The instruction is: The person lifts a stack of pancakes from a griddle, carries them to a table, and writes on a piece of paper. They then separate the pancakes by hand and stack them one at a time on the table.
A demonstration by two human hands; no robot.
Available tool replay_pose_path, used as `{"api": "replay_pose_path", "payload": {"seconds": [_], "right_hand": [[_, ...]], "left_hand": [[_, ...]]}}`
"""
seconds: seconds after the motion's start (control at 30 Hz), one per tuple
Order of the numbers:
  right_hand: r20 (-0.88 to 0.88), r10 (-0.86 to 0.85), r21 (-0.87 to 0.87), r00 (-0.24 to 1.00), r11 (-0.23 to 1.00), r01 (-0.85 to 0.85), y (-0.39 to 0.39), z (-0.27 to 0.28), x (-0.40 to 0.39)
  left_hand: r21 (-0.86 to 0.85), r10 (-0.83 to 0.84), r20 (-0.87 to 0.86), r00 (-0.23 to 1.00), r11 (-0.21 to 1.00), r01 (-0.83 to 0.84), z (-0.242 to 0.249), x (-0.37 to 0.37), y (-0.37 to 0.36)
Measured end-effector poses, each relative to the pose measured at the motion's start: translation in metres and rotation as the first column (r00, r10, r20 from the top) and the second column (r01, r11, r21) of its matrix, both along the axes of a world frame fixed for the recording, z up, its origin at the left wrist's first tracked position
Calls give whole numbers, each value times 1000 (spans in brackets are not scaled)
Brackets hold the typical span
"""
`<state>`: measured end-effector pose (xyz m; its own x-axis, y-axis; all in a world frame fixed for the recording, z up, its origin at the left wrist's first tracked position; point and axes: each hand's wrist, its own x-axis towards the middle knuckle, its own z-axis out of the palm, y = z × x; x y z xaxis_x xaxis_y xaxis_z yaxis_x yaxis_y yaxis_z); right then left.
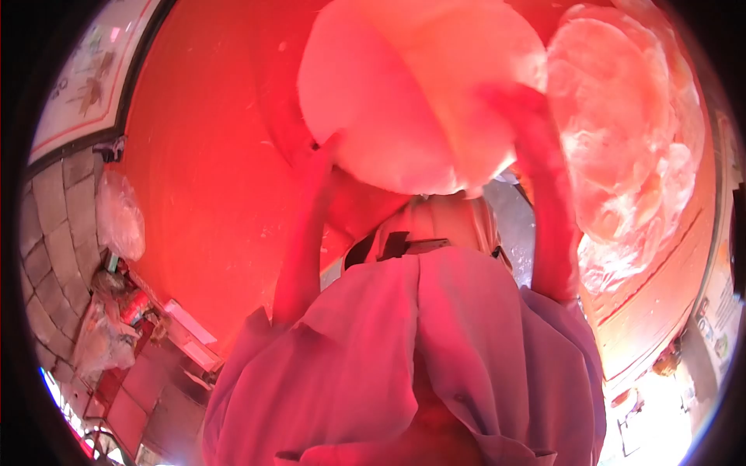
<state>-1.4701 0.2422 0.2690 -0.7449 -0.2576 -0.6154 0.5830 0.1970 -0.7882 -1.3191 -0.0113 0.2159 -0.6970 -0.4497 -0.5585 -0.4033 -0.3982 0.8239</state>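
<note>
A large, thin, pale round sheet point(388, 85), which looks like a flatbread or rolled dough, spreads before me at the top of the view. A fold or ridge runs down its middle. Its left edge is held in my left hand point(328, 151), whose fingers are partly hidden behind the sheet. My right hand point(517, 105) grips the right side, its fingers closed over the surface and smeared by motion. Close by on the right lies a pile of similar round sheets point(614, 124), wrapped in clear, shiny plastic.
An orange-red tabletop point(202, 179) surrounds the sheet under strong red light. A clear plastic bag point(120, 213) hangs beyond its left edge, near a tiled wall point(58, 206). Lower left are packets and another plastic bag point(105, 334). A framed board point(89, 70) stands upper left.
</note>
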Motion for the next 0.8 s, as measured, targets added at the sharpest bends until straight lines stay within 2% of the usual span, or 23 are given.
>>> {"api": "replay_pose_path", "payload": {"seconds": [0.03,0.1,0.13,0.17,0.2,0.3,0.4,0.53,0.6,0.7,0.8], "right_hand": [[-110,42,57,993,998,-36,-4,-34,9],[-529,126,190,839,981,-28,-16,-143,35],[-606,128,190,785,982,-13,-17,-153,43],[-347,-15,-170,938,984,-47,-15,-75,40],[-74,37,-107,997,993,-44,-8,-16,29],[-53,-119,-308,992,946,97,8,25,18],[-13,-226,-524,974,831,186,21,47,10],[5,-396,-478,918,805,350,84,88,6],[-58,-482,-437,874,799,412,117,100,4],[-244,-599,-364,763,786,500,156,111,-3],[-249,-622,-337,743,775,535,178,119,-18]], "left_hand": [[73,8,-6,1000,997,-8,6,-2,3],[179,10,-24,1000,984,-6,5,-7,6],[227,14,-23,1000,974,-8,4,-9,5],[266,10,-25,1000,964,-3,2,-11,5],[293,4,-20,1000,956,2,1,-12,6],[371,-16,-12,1000,928,19,0,-15,7],[430,-26,-1,1000,903,24,10,-13,9],[339,-34,-7,999,940,34,25,-11,19],[271,-39,9,999,962,35,15,-7,19],[225,-42,16,999,974,38,2,-2,15],[193,-42,17,999,980,38,-2,4,8]]}}
